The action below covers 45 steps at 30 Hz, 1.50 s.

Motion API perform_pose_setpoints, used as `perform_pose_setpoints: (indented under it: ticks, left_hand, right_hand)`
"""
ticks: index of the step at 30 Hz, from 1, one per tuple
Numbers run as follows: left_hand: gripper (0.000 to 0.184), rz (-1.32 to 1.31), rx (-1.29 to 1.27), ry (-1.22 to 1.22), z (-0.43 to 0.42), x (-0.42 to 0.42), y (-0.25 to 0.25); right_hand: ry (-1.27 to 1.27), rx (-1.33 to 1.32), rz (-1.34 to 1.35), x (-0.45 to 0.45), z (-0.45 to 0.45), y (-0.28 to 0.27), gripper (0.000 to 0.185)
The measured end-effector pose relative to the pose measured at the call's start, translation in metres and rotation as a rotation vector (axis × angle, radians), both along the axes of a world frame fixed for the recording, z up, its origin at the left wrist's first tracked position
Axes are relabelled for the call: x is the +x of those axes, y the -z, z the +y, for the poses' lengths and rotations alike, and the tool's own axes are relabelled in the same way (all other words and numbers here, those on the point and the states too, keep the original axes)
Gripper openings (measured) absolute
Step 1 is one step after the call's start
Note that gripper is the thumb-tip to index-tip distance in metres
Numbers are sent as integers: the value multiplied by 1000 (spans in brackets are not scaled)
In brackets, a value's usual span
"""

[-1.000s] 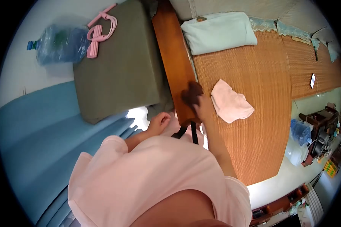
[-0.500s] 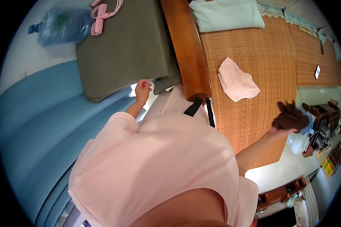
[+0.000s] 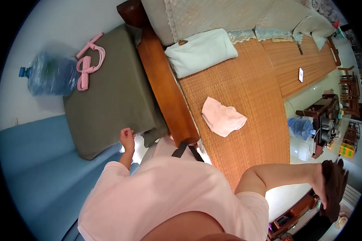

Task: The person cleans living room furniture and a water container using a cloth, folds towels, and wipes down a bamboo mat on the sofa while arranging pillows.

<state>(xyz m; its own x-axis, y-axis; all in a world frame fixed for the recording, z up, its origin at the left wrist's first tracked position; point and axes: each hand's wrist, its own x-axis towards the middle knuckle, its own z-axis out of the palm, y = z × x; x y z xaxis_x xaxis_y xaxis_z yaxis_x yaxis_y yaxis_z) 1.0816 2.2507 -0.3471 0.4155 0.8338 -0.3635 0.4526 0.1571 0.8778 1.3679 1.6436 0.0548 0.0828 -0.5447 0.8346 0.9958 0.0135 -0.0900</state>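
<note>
My right hand (image 3: 318, 182), stretched far out to the right, grips a crumpled dark brown cloth (image 3: 334, 188) with loose ends sticking out. What kind of cloth it is cannot be made out. By the near edge of a box-like piece under a grey-green cover (image 3: 112, 96) is my left hand (image 3: 127, 137), its fingers curled in with nothing visible in them. A folded pink cloth (image 3: 222, 117) lies on the woven mat (image 3: 249, 92) of the sofa seat. Behind it, a pale mint pillow or folded cloth (image 3: 205, 52) carries a small brown object (image 3: 183, 42).
A wooden armrest (image 3: 165, 84) separates the covered piece from the mat. Pink straps or handles (image 3: 88, 66) lie on the cover, beside a large blue water bottle (image 3: 52, 74). Farther right are a phone (image 3: 301, 75), another blue bottle (image 3: 301, 127) and a yellow basket (image 3: 346, 150).
My right hand has swung outward and toward my body's side with the brown cloth, away from the mat's edge. The view has turned and shifted. My left hand stays curled.
</note>
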Motion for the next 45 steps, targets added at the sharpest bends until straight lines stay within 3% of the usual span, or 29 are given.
perform_pose_setpoints:
  ticks: [6,10,13,15,17,19,20,21,22,23,25,26,28,30,34,37,39,40,42,44,45]
  left_hand:
    - [8,-66,-40,4,-4,33,-2]
    - [6,-76,-61,42,-4,53,-5]
    - [8,-109,-59,88,-17,74,-15]
    - [10,-140,-63,136,-23,88,-18]
    - [13,-168,-78,193,-33,109,-16]
    - [15,-199,-227,217,-54,133,-38]
    - [15,-203,-264,230,-64,141,-47]
    - [16,-205,-299,238,-73,146,-55]
    - [16,-208,-336,241,-74,149,-60]
    - [17,-216,-334,243,-72,151,-63]
    - [18,-197,-347,256,-72,136,-66]
    - [17,-190,-343,222,-67,126,-64]
    - [17,-191,-334,162,-41,116,-56]
    - [16,-208,-276,78,-18,108,-60]
    - [27,-362,-16,0,8,135,-112]
    - [39,-640,215,137,-31,196,-201]
    - [41,-886,258,230,-54,230,-244]
    - [41,-1015,229,243,-67,241,-257]
    - [40,-1028,357,295,-87,253,-262]
    - [38,-996,387,321,-91,255,-263]
    - [38,-953,361,314,-91,249,-262]
  right_hand:
    - [272,-16,93,-11,4,-34,49]
    - [485,-56,414,36,24,-42,45]
    - [512,-290,683,114,95,-25,42]
    - [368,-619,891,170,173,18,41]
    - [180,-1144,1173,191,258,97,39]
    - [-120,-1950,1417,151,322,193,38]
    - [-324,-2130,1420,106,340,236,37]
    - [-369,-1862,1335,56,339,278,36]
    - [-396,-1925,1357,26,343,337,40]
    - [-468,-1782,1470,-5,331,344,46]
    - [-701,-1213,1785,-42,286,386,50]
    - [-589,-1052,1822,-54,252,393,51]
    - [-210,-781,1860,-57,165,360,48]
    - [211,-517,1743,-62,66,288,45]
    - [835,-202,1180,-94,-50,99,39]
    - [981,-281,838,-104,-22,20,35]
    - [885,-481,790,-96,41,24,32]
    - [790,-623,809,-93,77,40,31]
    - [350,-1141,1033,-92,157,98,30]
    - [-97,-1664,1271,-117,189,189,28]
    - [-134,-1777,1276,-140,178,236,26]
